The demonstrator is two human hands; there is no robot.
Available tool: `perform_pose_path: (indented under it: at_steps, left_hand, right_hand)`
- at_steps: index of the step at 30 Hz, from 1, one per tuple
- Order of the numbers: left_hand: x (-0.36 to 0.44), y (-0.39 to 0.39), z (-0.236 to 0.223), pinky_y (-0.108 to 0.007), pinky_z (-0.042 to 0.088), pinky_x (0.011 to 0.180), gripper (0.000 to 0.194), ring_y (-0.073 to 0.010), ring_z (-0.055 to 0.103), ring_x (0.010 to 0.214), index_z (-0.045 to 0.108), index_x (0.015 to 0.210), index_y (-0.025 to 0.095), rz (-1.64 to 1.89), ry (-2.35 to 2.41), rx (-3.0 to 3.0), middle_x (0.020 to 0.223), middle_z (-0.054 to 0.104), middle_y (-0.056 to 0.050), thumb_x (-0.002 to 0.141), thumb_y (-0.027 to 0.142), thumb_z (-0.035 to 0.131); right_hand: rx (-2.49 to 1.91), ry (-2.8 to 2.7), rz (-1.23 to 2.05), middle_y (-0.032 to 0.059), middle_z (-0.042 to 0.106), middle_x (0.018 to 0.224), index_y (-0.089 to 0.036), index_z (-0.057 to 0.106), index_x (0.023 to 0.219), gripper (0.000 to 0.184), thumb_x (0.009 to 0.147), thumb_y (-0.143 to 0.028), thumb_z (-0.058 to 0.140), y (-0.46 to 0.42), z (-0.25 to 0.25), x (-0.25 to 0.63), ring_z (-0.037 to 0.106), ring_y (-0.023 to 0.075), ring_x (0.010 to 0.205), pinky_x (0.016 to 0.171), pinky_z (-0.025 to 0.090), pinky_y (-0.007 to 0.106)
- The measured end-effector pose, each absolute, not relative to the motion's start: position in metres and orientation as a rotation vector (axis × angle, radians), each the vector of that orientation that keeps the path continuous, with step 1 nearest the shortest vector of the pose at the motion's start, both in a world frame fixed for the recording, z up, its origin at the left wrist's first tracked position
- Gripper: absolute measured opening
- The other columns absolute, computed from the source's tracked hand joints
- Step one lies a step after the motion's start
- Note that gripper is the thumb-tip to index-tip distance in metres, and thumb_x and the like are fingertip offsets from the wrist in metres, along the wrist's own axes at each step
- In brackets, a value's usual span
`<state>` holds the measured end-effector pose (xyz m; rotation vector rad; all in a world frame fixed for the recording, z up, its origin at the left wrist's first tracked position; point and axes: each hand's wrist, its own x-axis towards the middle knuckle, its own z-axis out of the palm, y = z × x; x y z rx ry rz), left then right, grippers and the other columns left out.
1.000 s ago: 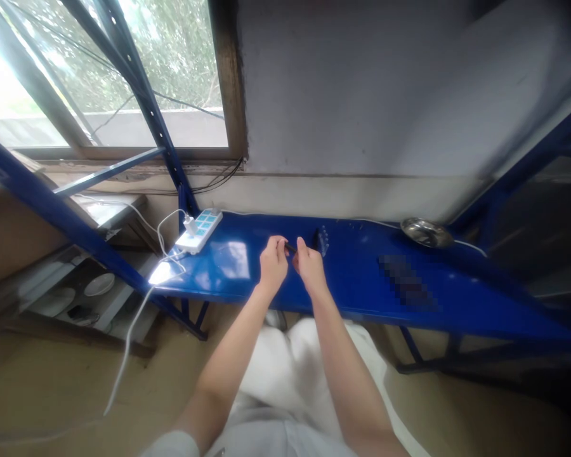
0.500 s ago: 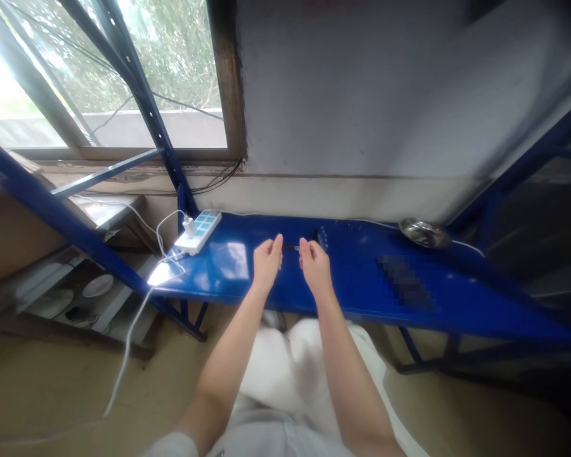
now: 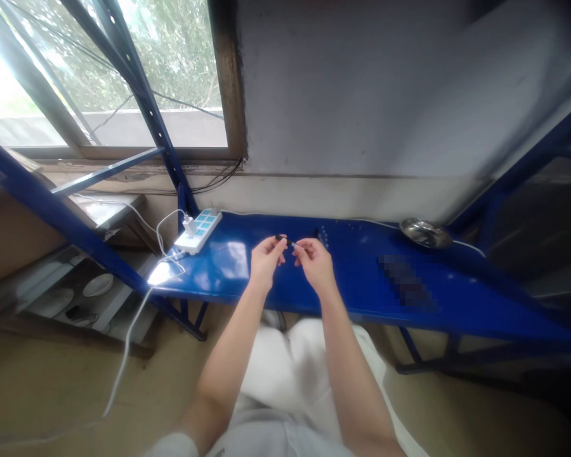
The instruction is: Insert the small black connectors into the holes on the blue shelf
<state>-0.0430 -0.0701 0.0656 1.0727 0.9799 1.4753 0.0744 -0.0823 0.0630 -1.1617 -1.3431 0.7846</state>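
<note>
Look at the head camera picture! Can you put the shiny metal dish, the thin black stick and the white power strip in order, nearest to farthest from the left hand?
1. Thin black stick: nearest, held in the left hand.
2. White power strip: on the blue table, to that hand's left.
3. Shiny metal dish: farthest, well to the right, near the wall.

Slim plastic-looking stick, glossy painted worktop, smooth plastic power strip at nine o'clock, mirror-shiny metal dish at three, matt wall at one, matt white cloth trousers at six
</note>
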Motion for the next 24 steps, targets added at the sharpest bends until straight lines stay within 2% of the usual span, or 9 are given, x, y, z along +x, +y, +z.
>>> perform_pose_path:
  at_steps: [4,8,11,16,20,24]
  left_hand:
    - [-0.044,-0.068,0.064,-0.016,0.032,0.042,0.036,-0.0019,0.043,0.045,0.063,0.090,0.013,1.496,1.031,1.036,0.068,0.056,0.000,0.065,0.039,0.067]
    - [-0.049,-0.063,0.061,-0.016,0.031,0.041,0.034,-0.0018,0.042,0.044,0.061,0.082,0.013,1.552,1.145,0.969,0.066,0.054,0.001,0.064,0.041,0.067]
    - [-0.052,-0.061,0.060,-0.015,0.031,0.040,0.034,-0.0015,0.041,0.044,0.060,0.078,0.012,1.553,1.208,0.935,0.067,0.054,0.001,0.062,0.042,0.068]
    - [-0.054,-0.060,0.058,-0.015,0.030,0.040,0.034,-0.0017,0.042,0.044,0.059,0.079,0.012,1.535,1.209,0.934,0.069,0.056,0.000,0.060,0.039,0.069]
    - [-0.058,-0.054,0.056,-0.015,0.028,0.038,0.034,-0.0018,0.043,0.043,0.060,0.081,0.012,1.527,1.217,0.920,0.071,0.060,-0.002,0.059,0.036,0.070]
    - [-0.058,-0.044,0.052,-0.016,0.029,0.038,0.032,-0.0025,0.044,0.043,0.063,0.082,0.010,1.462,1.269,0.925,0.074,0.063,-0.005,0.059,0.031,0.071]
  right_hand:
    - [-1.261,-1.478,0.786,0.0023,0.064,0.075,-0.018,0.061,0.088,0.033,0.075,-0.047,0.052,-0.082,0.062,0.078,0.055,0.0112,0.055,0.061,0.045,0.027]
    - [-1.337,-1.476,0.663,0.0044,0.063,0.080,-0.017,0.063,0.080,0.032,0.073,-0.047,0.055,-0.078,0.055,0.085,0.057,0.0137,0.067,0.068,0.045,0.029]
    - [-1.431,-1.383,0.589,0.0059,0.062,0.080,-0.016,0.065,0.080,0.035,0.071,-0.048,0.056,-0.074,0.050,0.092,0.054,0.0147,0.068,0.066,0.044,0.030]
    - [-1.445,-1.277,0.687,0.0058,0.065,0.077,-0.016,0.065,0.081,0.038,0.067,-0.051,0.059,-0.069,0.046,0.100,0.056,0.0159,0.067,0.065,0.045,0.031]
    - [-1.482,-1.208,0.740,0.0063,0.066,0.081,-0.016,0.066,0.082,0.034,0.066,-0.046,0.061,-0.066,0.041,0.110,0.060,0.0173,0.072,0.067,0.047,0.032]
    - [-1.569,-1.103,0.740,0.0074,0.067,0.074,-0.014,0.064,0.081,0.030,0.066,-0.040,0.061,-0.061,0.027,0.125,0.061,0.0187,0.070,0.064,0.047,0.032]
